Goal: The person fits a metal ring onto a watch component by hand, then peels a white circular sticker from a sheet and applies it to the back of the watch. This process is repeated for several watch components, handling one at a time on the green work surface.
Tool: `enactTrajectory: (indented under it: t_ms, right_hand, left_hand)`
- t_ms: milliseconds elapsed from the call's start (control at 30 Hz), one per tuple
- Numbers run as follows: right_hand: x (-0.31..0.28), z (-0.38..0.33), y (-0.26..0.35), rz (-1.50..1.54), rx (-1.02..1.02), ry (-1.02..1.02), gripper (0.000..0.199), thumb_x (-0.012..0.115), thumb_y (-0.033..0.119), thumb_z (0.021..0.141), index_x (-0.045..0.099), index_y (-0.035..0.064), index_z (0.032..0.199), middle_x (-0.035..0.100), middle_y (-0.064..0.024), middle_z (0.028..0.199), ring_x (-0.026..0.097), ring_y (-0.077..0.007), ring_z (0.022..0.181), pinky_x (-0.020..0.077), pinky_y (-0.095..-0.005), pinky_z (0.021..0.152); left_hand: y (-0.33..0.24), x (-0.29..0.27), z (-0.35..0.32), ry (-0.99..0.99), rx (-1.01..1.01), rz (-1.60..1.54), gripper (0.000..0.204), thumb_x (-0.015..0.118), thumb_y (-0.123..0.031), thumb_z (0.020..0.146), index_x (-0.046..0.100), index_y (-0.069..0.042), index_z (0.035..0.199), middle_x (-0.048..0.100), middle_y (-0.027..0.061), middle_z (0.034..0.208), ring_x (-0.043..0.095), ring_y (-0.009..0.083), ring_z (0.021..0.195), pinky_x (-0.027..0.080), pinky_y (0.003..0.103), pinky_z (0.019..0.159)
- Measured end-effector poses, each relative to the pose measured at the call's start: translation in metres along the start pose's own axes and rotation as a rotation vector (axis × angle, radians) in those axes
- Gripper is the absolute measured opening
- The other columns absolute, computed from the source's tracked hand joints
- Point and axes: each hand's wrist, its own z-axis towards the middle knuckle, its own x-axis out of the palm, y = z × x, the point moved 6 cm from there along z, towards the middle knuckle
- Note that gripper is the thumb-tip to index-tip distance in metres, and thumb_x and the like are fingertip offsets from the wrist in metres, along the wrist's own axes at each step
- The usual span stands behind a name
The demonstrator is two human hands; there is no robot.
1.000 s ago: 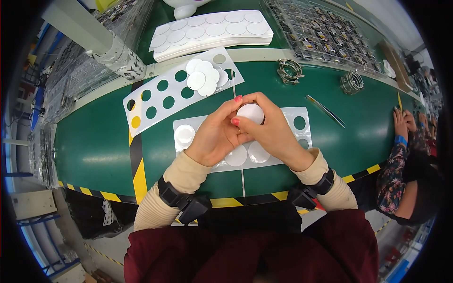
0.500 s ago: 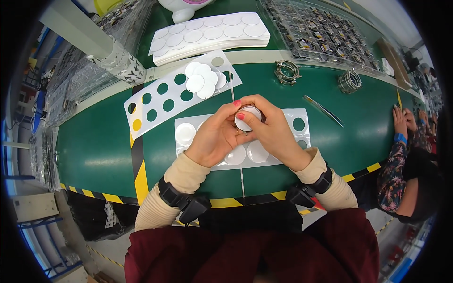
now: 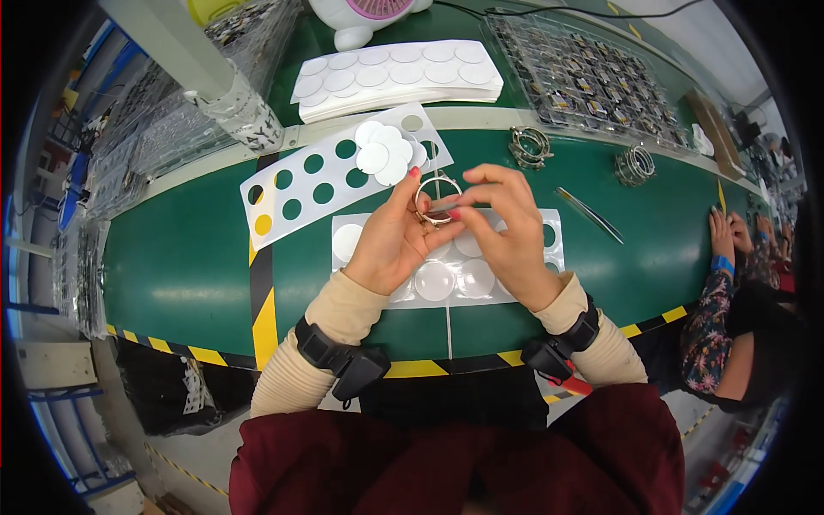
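My left hand [image 3: 393, 236] and my right hand [image 3: 505, 230] meet above the green table and pinch a thin metal ring [image 3: 437, 199] between their fingertips, held upright. Under them lies a white sheet [image 3: 446, 279] with round clear and white discs in it. A little farther off, a pile of loose white discs [image 3: 384, 154] rests on a white punched sheet [image 3: 330, 176] full of round holes.
Tweezers [image 3: 592, 215] lie right of my hands. Two bunches of metal rings [image 3: 530, 146] [image 3: 633, 163] sit at the table's far edge. A stack of white disc sheets [image 3: 395, 75] and a tray of small parts [image 3: 592, 73] stand behind. Another person's hand [image 3: 721, 236] rests at the right.
The white disc held between my fingers a second ago is gone from view; a thin metal ring now shows between my fingertips. Both hands have risen slightly toward the far side.
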Motion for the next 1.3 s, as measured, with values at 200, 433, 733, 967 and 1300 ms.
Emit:
enactTrajectory:
  t_ms: [200, 433, 733, 967, 1300]
  right_hand:
    - [0.005, 0.046, -0.005, 0.188, 0.136, -0.079, 0.013, 0.064, 0.002, 0.074, 0.058, 0.0006, 0.086, 0.059, -0.0103, 0.085, 0.057, -0.0190, 0.079, 0.0449, -0.0271, 0.070]
    - [0.076, 0.080, -0.060, -0.245, 0.061, 0.333, 0.019, 0.066, 0.015, 0.075, 0.061, 0.0041, 0.090, 0.058, -0.0116, 0.090, 0.057, -0.0208, 0.073, 0.0460, -0.0307, 0.063]
    - [0.037, 0.024, -0.021, 0.245, 0.333, 0.280, 0.031, 0.063, 0.007, 0.078, 0.058, 0.0041, 0.108, 0.059, -0.0063, 0.095, 0.055, -0.0104, 0.078, 0.0449, -0.0231, 0.068]
    - [0.038, -0.004, -0.019, 0.620, 0.639, 0.161, 0.025, 0.050, 0.006, 0.087, 0.054, 0.0001, 0.111, 0.060, -0.0024, 0.085, 0.055, -0.0049, 0.074, 0.0448, -0.0175, 0.066]
    - [0.040, -0.014, -0.022, 0.835, 0.818, 0.083, 0.022, 0.049, 0.006, 0.088, 0.054, 0.0011, 0.109, 0.059, -0.0012, 0.084, 0.054, -0.0042, 0.072, 0.0438, -0.0166, 0.062]
  left_hand:
    - [-0.005, 0.000, -0.001, -0.005, -0.009, -0.100, 0.026, 0.041, -0.026, 0.094, 0.043, -0.003, 0.083, 0.058, 0.0215, 0.091, 0.057, 0.0330, 0.101, 0.047, 0.040, 0.091]
    - [0.001, 0.008, 0.002, 0.087, -0.093, -0.086, 0.029, 0.039, -0.023, 0.094, 0.048, 0.004, 0.096, 0.057, 0.0194, 0.103, 0.052, 0.0348, 0.107, 0.044, 0.040, 0.095]
    - [-0.001, 0.006, -0.001, 0.085, -0.008, -0.082, 0.031, 0.039, -0.026, 0.094, 0.046, -0.001, 0.110, 0.056, 0.0116, 0.107, 0.054, 0.0239, 0.105, 0.046, 0.037, 0.092]
    - [0.005, 0.014, -0.005, 0.112, -0.048, 0.088, 0.029, 0.039, -0.030, 0.093, 0.048, -0.007, 0.109, 0.056, 0.0064, 0.108, 0.056, 0.0172, 0.100, 0.047, 0.033, 0.086]
    - [0.007, 0.016, -0.005, 0.047, -0.050, 0.059, 0.031, 0.043, -0.028, 0.091, 0.050, -0.003, 0.107, 0.057, 0.0084, 0.103, 0.057, 0.0185, 0.093, 0.047, 0.034, 0.085]
